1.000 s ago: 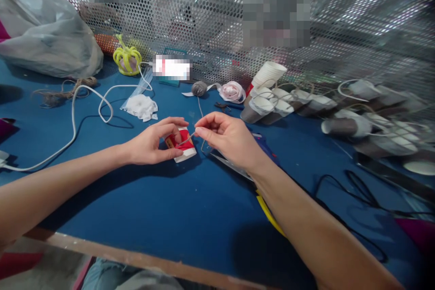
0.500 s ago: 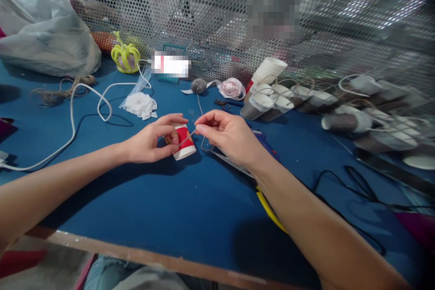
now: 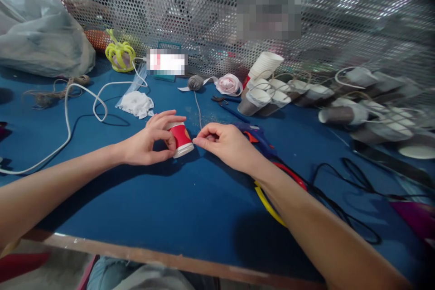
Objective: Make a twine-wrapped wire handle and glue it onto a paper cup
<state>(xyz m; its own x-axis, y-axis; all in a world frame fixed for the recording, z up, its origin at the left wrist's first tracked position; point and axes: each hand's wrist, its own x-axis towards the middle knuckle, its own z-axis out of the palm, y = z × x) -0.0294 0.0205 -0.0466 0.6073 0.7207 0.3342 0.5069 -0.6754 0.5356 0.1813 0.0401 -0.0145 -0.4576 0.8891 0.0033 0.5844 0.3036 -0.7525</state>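
Observation:
A small paper cup [image 3: 181, 137], red with white ends, lies tilted on its side in my left hand [image 3: 152, 138]. The thumb and index finger are closed at its near end, and the other fingers stretch over it. Right beside the cup, my right hand [image 3: 220, 142] is closed in a pinch. A thin grey cord [image 3: 198, 108] runs from a small grey ball of yarn [image 3: 195, 83] down to this hand; the part between the fingertips is hidden. Under my right forearm show yellow and red scissor handles [image 3: 268, 204], and behind the wrist a blue glue gun [image 3: 260, 138].
Several cord-handled cups [image 3: 260, 95] stand at the right. Behind lie a ribbon roll [image 3: 228, 84] and pliers [image 3: 226, 104]. At left are white scraps [image 3: 137, 104], a white cable [image 3: 70, 127], twine [image 3: 64, 90] and a plastic bag [image 3: 41, 31]. A perforated metal screen [image 3: 204, 18] closes the back.
The cord stretched between my two hands across the cup no longer shows there. My right hand has moved slightly down, and the cup is turned a little. The view has shifted slightly.

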